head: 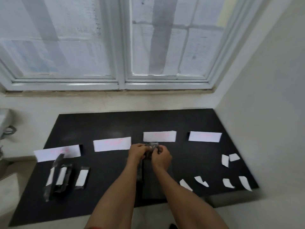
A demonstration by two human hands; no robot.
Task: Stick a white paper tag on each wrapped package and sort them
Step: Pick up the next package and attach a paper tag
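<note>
Package handling was centred on the black mat, where both hands held one dark wrapped package just short of the third label card in the row of four. The left hand gripped the package's left edge with its fingers curled around it. The right hand was closed over the right edge near the far end, thumb and fingers pinching the wrapping. Motion blur prevented confirmation of whether a white tag was already on this package. Its long axis appeared to run away from the person, with the near end passing down between the forearms; this should be treated as a judgement. The loose paper tags lay well to the right of the package, on the right portion of the mat, so the right hand was the nearer one for fetching a tag. Three packages already tagged lay at the left, below the first label card, long axes roughly parallel and pointing away from the person. Both forearms converged from the near edge, wrists close together, hands almost touching over the package.
</note>
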